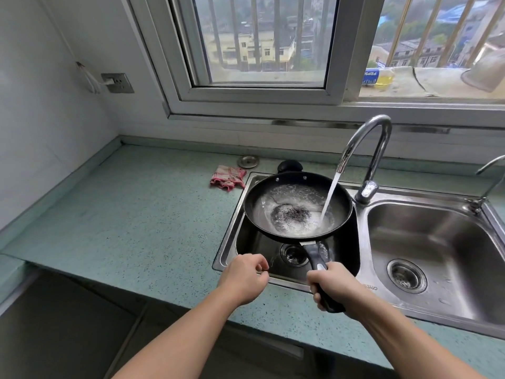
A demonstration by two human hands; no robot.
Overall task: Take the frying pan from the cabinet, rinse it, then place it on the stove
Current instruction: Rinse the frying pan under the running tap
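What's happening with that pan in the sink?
A person is rinsing a black frying pan. The right hand grips its handle and holds it over the left side of the sink, while water from the tap pours into it and swirls around. The left hand holds nothing and hangs near the sink's front edge with fingers loosely curled. The pan is not yet set down anywhere.

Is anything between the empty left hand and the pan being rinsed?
Nothing visible is. The left hand hovers at the steel sink's near rim, beside the black round frying pan; only open air separates them. The right hand grips its handle.
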